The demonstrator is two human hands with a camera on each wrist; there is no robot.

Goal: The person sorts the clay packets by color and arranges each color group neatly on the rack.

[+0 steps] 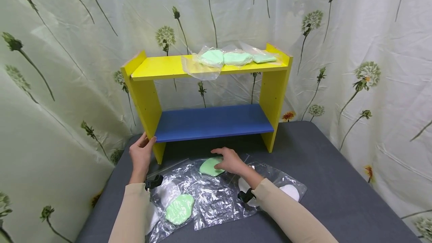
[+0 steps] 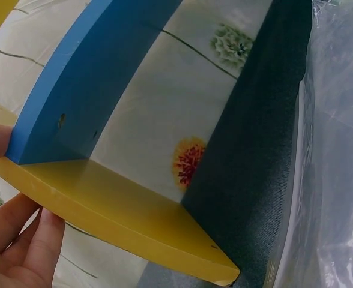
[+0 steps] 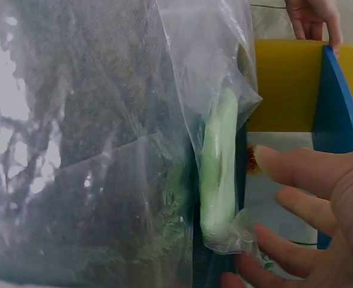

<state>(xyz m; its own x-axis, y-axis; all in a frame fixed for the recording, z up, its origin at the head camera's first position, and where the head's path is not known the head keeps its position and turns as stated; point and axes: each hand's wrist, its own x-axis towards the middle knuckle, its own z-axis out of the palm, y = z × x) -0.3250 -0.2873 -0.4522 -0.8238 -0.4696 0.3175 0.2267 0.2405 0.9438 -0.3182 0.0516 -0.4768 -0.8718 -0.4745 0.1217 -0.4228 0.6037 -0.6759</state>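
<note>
My left hand (image 1: 140, 156) grips the left side panel (image 1: 143, 102) of a small yellow shelf unit, at the front corner of its blue board (image 1: 212, 121). In the left wrist view the thumb lies at the end of the blue board (image 2: 74, 78), and the fingers reach round the outer face of the yellow panel (image 2: 122, 222). My right hand (image 1: 233, 162) hovers with spread, slightly bent fingers over a pale green flat piece (image 1: 207, 167) in a clear plastic bag. From the right wrist, the bagged green piece (image 3: 220, 168) appears close beside the fingertips, not gripped.
Several bagged green pieces (image 1: 210, 57) lie on the shelf unit's top board (image 1: 165, 65). On the dark table (image 1: 337, 183) are more clear bags, with another green piece (image 1: 180, 209) and white pieces (image 1: 289, 191). A flowered curtain (image 1: 371, 40) hangs behind.
</note>
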